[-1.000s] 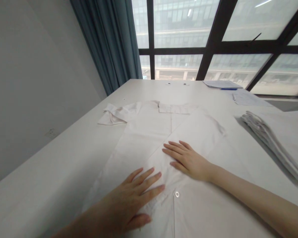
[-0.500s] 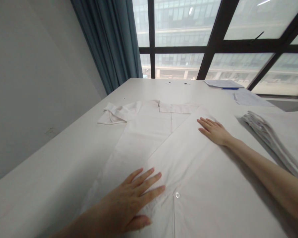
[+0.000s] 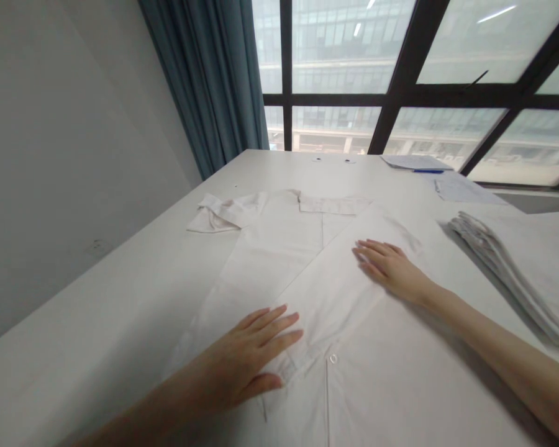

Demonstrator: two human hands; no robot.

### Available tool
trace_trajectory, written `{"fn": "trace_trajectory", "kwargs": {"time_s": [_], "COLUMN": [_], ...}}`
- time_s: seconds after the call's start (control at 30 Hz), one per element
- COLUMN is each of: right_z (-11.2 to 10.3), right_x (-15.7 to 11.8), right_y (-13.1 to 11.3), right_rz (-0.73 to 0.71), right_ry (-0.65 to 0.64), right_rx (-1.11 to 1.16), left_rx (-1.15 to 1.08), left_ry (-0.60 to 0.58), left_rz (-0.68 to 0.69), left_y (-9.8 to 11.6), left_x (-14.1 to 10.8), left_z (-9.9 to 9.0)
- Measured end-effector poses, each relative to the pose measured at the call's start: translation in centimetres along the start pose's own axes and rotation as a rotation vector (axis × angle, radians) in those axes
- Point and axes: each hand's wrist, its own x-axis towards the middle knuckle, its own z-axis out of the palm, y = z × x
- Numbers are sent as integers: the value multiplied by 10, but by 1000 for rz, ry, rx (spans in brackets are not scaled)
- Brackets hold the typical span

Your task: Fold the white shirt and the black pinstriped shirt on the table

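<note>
A white coat-like garment with a collar lies spread on the white table, its collar at the far end. One short-looking sleeve sticks out to the left, bunched in folds. My left hand rests on the near left part of the garment, fingers stretched out and slightly apart. My right hand lies flat on its upper right part, holding nothing. Between and below the hands a small pale button shows beside a straight seam. Creases run diagonally up from the button.
A stack of folded white cloth lies on the table's right side. Papers and a blue pen are at the far right. A wall stands left, a blue curtain and windows behind the table.
My right hand has slid left and toward me across the garment. My left hand has shifted slightly left and away from me. The view has tilted a little.
</note>
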Motion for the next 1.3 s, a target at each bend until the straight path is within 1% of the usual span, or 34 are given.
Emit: {"fn": "trace_trajectory", "kwargs": {"time_s": [0.03, 0.1, 0.23, 0.3, 0.37, 0.47, 0.53, 0.6, 0.67, 0.73, 0.8, 0.9, 1.0, 1.13, 1.2, 1.3], "right_z": [-1, 0, 9, 13, 15, 14, 13, 13, 13, 13, 11, 9, 5, -1, -7, -21], "right_x": [-4, -12, -21, -23, -23, -22, -22, -22, -22, -22, -22, -22, -22, -21, -19, -18], "right_y": [-5, -7, 15, 24, 26, 23, 22, 21, 22, 21, 20, 17, 14, 9, 2, -17], "right_rz": [-20, 10, 168, 225, 245, 242, 240, 242, 244, 244, 231, 180, 113, 32, -40, -174], "right_ry": [-26, -33, 40, 62, 65, 60, 60, 60, 63, 75, 94, 123, 146, 164, 135, -6], "right_rx": [17, 28, 23, 5, -3, -5, -8, -11, -10, -9, -5, -8, -14, 20, 80, 263], "left_rx": [-2, -2, 22, 34, 47, 88, 119, 135, 133, 125, 114, 71, -35, -211, -309, -458], "left_ry": [18, 33, 35, 70, 131, 242, 333, 399, 419, 405, 387, 365, 350, 352, 359, 376], "left_rz": [-11, -27, -27, -27, -55, -157, -245, -334, -406, -454, -475, -466, -476, -554, -567, -560], "left_y": [0, 2, 3, 3, 1, -4, -9, -13, -16, -17, -16, -12, -5, 2, 5, 7], "left_x": [0, 0, -1, -1, -2, -2, -2, -2, -3, -3, -2, 0, 2, 3, 3, 3], "left_z": [0, -1, -1, 0, 1, 4, 6, 8, 7, 6, 3, 0, -4, -7, -9, -10]}}
